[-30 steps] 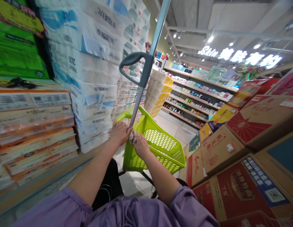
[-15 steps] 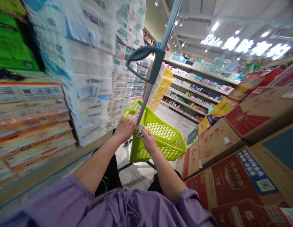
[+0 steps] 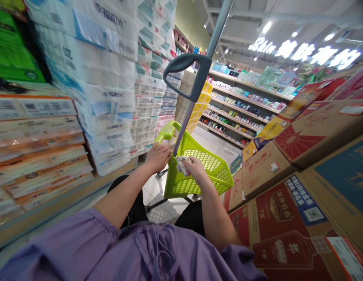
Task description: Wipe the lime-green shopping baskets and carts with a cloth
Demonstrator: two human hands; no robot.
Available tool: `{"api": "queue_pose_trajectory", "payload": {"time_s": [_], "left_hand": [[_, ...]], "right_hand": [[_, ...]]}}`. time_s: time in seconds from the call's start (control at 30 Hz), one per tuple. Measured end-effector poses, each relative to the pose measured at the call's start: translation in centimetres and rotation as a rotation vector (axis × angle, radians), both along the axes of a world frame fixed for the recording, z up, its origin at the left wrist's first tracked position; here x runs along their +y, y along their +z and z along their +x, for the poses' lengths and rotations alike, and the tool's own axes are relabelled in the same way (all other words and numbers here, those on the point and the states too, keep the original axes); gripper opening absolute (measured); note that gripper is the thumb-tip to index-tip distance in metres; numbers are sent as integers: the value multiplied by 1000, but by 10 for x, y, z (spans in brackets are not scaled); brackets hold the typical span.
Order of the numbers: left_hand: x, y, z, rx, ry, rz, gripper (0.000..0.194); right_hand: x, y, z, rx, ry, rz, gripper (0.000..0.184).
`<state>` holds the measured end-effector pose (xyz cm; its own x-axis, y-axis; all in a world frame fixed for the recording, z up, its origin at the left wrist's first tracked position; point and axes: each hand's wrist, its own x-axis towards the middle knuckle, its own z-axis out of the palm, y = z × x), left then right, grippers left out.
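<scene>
While the left hand (image 3: 159,157) sits palm down at the near left top edge of the green cart (image 3: 173,188), the right hand (image 3: 195,169) has a wad of white patterned cloth (image 3: 182,165). Left: fingers loosely curled, next to the foot of the metal pole (image 3: 185,121); can't tell if they clamp the edge or just rest on it. Right: fingers closed around the cloth, part of it bunched out on the left side of the grip, close to the cart's near wall. Contact between cloth and wall: can't tell.

Cart stands on the tiled floor (image 3: 219,140) ahead of the person, perforated basket angled off to the right. Pole rises from the near edge, leaning right toward the top, grey loop grip (image 3: 199,80) partway up, well above both hands. Green handle (image 3: 166,132) just beyond the left hand.

Left side: stacked white paper packs (image 3: 111,97), orange-and-white packs (image 3: 40,136) nearer the person, a bright green pack (image 3: 15,50) above those. Right side: stacked cardboard boxes (image 3: 263,168), price label (image 3: 349,257) on the nearest. Far end: stocked shelves (image 3: 236,103) below a lit white sign (image 3: 304,52). Person wears a purple top (image 3: 134,253).
</scene>
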<state>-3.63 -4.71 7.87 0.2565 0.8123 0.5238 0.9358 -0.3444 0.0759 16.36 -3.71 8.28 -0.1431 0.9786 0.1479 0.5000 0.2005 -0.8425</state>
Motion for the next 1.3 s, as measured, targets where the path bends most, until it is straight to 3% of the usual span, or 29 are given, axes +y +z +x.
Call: {"api": "queue_pose_trajectory", "payload": {"time_s": [0.07,0.23,0.3,0.4,0.5,0.6,0.7,0.83,1.03,1.3], "left_hand": [[-1,0,5,-7,7,-2,27],[-6,-4,11,14,-17,37,26],[-7,-8,10,16,-30,70,28],[-7,-15,8,12,-44,120,34],[-9,-17,7,7,-32,110,37],[-12,-14,8,-8,-30,90,39],[-15,-13,7,-14,-28,115,42],[-17,-21,6,5,-35,160,47],[-19,-41,6,37,6,176,52],[-18,-37,7,14,0,202,45]], "right_hand": [[13,-4,-5,-45,-55,51,20],[24,-39,-24,-138,-116,571,27],[16,-56,-27,-200,-148,660,32],[6,-70,-24,-349,-100,664,46],[4,-70,-19,-417,-9,626,56],[7,-66,-17,-296,35,624,52],[4,-70,-18,-167,42,762,38],[-4,-77,-18,-228,42,938,29],[-4,-73,-19,-279,83,948,34],[1,-77,-24,-304,77,977,39]]}}
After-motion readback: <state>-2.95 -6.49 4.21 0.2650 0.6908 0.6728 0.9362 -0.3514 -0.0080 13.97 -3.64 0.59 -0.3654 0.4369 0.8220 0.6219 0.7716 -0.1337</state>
